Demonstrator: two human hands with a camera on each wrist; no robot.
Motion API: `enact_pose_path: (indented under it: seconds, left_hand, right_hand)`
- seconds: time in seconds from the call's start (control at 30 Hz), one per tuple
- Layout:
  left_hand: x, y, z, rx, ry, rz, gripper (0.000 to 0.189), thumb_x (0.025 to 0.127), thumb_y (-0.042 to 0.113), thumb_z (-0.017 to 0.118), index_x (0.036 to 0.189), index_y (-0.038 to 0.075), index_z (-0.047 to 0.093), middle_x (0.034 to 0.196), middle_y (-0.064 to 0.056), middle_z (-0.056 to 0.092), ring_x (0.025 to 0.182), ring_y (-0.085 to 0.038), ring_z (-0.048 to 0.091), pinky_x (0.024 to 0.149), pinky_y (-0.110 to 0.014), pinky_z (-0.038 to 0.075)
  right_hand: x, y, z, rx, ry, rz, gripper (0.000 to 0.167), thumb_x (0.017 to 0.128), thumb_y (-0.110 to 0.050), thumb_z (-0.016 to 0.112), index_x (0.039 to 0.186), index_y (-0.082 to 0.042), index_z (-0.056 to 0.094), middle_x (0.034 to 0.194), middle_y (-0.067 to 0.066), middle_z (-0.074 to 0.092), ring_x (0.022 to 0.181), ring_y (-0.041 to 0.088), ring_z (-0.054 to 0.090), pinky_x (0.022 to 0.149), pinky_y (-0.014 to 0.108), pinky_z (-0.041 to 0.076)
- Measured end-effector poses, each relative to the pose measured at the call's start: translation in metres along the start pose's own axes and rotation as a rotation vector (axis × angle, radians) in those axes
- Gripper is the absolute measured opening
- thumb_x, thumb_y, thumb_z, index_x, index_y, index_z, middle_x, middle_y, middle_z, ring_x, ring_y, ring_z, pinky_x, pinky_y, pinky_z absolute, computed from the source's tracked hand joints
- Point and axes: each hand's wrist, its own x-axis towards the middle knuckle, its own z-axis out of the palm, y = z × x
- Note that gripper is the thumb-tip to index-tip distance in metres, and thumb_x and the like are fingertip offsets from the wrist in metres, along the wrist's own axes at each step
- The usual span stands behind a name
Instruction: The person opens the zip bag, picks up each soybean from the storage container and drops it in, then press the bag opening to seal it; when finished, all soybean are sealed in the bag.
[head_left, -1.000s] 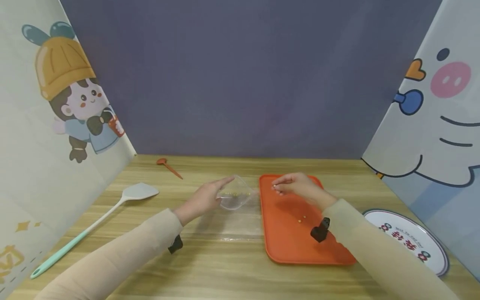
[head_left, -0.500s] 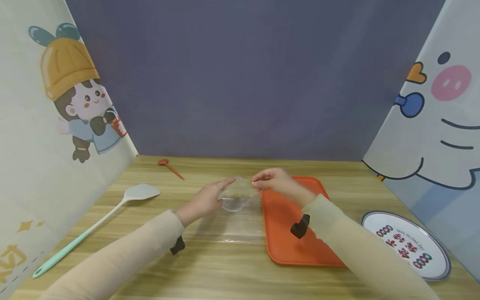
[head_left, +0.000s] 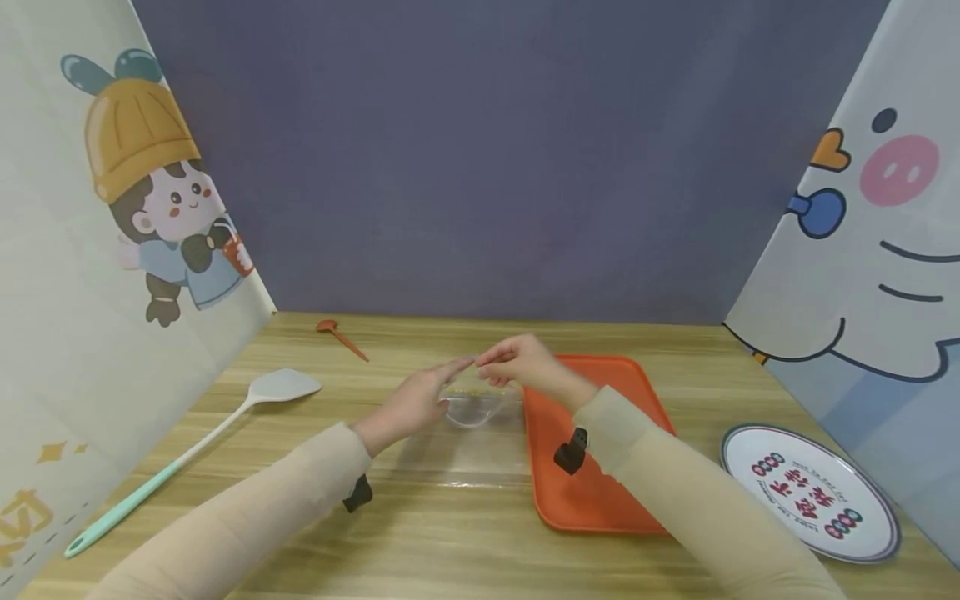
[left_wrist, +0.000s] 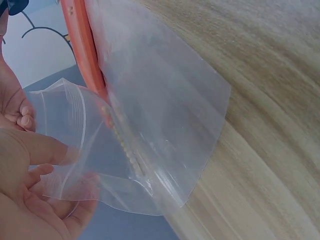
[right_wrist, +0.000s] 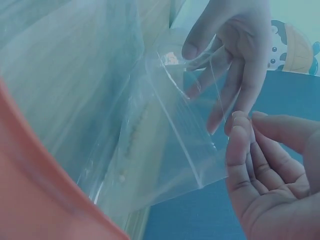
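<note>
A clear zip bag lies partly flat on the table, its mouth end lifted. My left hand holds that end, thumb on one side and fingers on the other, as the left wrist view shows. Small pale-yellow beans sit in a row across the bag's fold. My right hand is at the bag's mouth, close to the left fingertips. Its thumb and index fingertips are pinched together; the bean between them is mostly hidden.
An orange-red tray lies right of the bag, partly under my right forearm. A patterned oval plate is at the far right. On the left are a spatula with a mint handle and a small red-brown spoon.
My right hand has moved left from above the tray to the bag's mouth, carrying a small pale bean. The left hand keeps its hold on the bag. The tray's loose beans are now hidden.
</note>
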Motion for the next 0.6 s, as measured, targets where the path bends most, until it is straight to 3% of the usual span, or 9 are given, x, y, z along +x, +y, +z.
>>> enact_pose_path:
  seconds: [0.3, 0.4, 0.6]
  left_hand:
    - [0.001, 0.001, -0.002, 0.012, 0.007, 0.002, 0.082, 0.08, -0.013, 0.063, 0.15, 0.019, 0.036, 0.146, -0.011, 0.048, 0.118, -0.03, 0.06, 0.074, -0.025, 0.053]
    - [0.001, 0.002, -0.002, 0.007, 0.0, 0.004, 0.083, 0.08, -0.013, 0.063, 0.151, 0.018, 0.035, 0.147, -0.011, 0.047, 0.109, -0.029, 0.063, 0.066, -0.024, 0.053]
    - [-0.001, 0.004, 0.0, 0.004, -0.008, 0.014, 0.082, 0.079, -0.013, 0.062, 0.151, 0.015, 0.035, 0.147, -0.013, 0.046, 0.099, -0.029, 0.065, 0.063, -0.021, 0.051]
  right_hand:
    - [-0.017, 0.003, -0.022, -0.063, 0.018, 0.022, 0.025, 0.089, -0.015, 0.069, 0.11, -0.001, 0.071, 0.095, 0.015, 0.074, 0.082, 0.03, 0.069, 0.075, 0.039, 0.059]
    - [-0.029, 0.008, -0.038, -0.059, 0.021, 0.047, 0.027, 0.09, -0.016, 0.067, 0.112, -0.001, 0.07, 0.099, 0.016, 0.073, 0.088, 0.034, 0.067, 0.077, 0.038, 0.058]
    - [-0.051, 0.029, -0.07, -0.026, 0.036, 0.104, 0.029, 0.092, -0.021, 0.066, 0.113, -0.003, 0.069, 0.096, 0.009, 0.073, 0.084, 0.022, 0.068, 0.085, 0.046, 0.056]
